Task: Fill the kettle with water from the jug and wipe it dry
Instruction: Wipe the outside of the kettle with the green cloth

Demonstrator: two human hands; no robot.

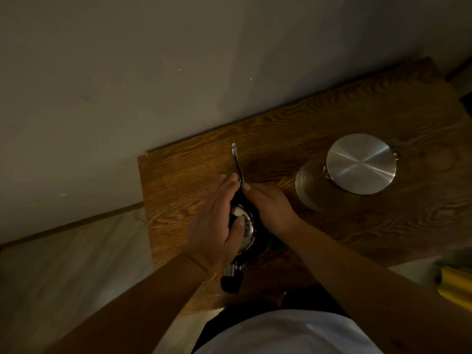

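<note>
A dark gooseneck kettle (247, 232) with a shiny round lid stands on the wooden table (357, 226). Its thin curved spout (237, 162) points toward the wall and its black handle (231, 281) sticks out toward me. My left hand (217, 226) wraps the kettle's left side, thumb lying across the lid. My right hand (270, 205) presses against the kettle's right side, fingertips near the spout's base; no cloth shows in it. To the right stands a glass jug (314, 190) with a flat silver lid (361, 163) on top.
The table's back edge runs along a plain wall (178, 72). Pale floor (63, 272) lies left of the table. A yellow object (456, 284) sits at the right edge below the table. My white shirt fills the bottom.
</note>
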